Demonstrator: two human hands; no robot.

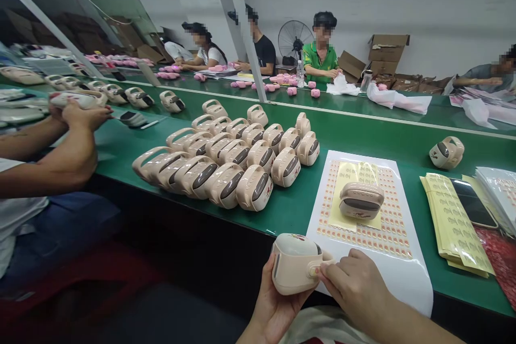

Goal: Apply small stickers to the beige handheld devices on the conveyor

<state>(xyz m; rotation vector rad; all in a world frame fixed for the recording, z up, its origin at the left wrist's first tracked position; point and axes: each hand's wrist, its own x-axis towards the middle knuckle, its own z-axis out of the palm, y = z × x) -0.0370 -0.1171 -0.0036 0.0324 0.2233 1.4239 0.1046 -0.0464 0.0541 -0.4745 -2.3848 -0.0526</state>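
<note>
My left hand (269, 303) cups a small beige device with a carry handle (293, 271) from below, just off the table's front edge. The device is tilted, showing a pale face with a reddish print at its top. My right hand (358, 284) is closed at the handle's round side hub, thumb and fingertips pressed there. A small orange mark shows at the thumb tip; I cannot tell whether it is a sticker. Beyond my hands, another beige device with a dark window (362, 203) rests on a yellow sticker sheet (342, 220), over a white sheet of small orange stickers (403, 285).
Rows of similar beige devices (220, 185) fill the green table (282, 220) to the left. On the right lie yellow sticker sheets (455, 226), a phone (473, 204) and a lone device (446, 152). A co-worker's hands (83, 113) hold a device at left; several people sit opposite.
</note>
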